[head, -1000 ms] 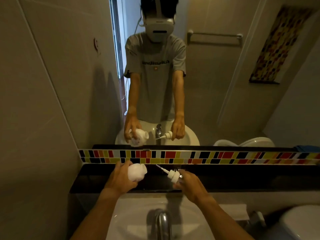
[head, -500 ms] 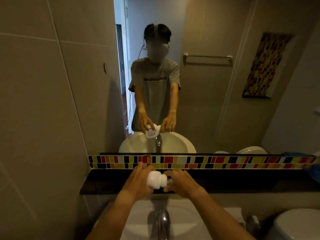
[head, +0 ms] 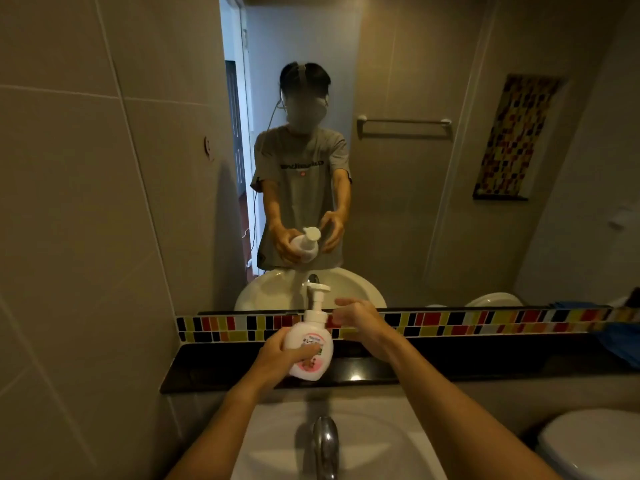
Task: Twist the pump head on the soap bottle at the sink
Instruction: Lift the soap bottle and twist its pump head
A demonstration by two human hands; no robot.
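Note:
A white soap bottle (head: 311, 344) with a pink label is held upright above the black ledge (head: 450, 365). My left hand (head: 280, 358) is wrapped around its body from the left. The white pump head (head: 318, 292) sits on the bottle's neck, nozzle pointing right. My right hand (head: 360, 320) hovers just right of the neck, fingers curled and apart, touching nothing. The mirror above repeats both hands and the bottle.
A chrome faucet (head: 325, 445) rises over the white sink basin (head: 270, 441) below my arms. A coloured tile strip (head: 485, 320) runs under the mirror. A white toilet (head: 588, 445) stands at lower right, and a blue cloth (head: 620, 344) lies at the ledge's right end.
The pump head, held apart in my right hand a second ago, was joined to the bottle. The bottle now stands upright and my right hand has let go of the pump.

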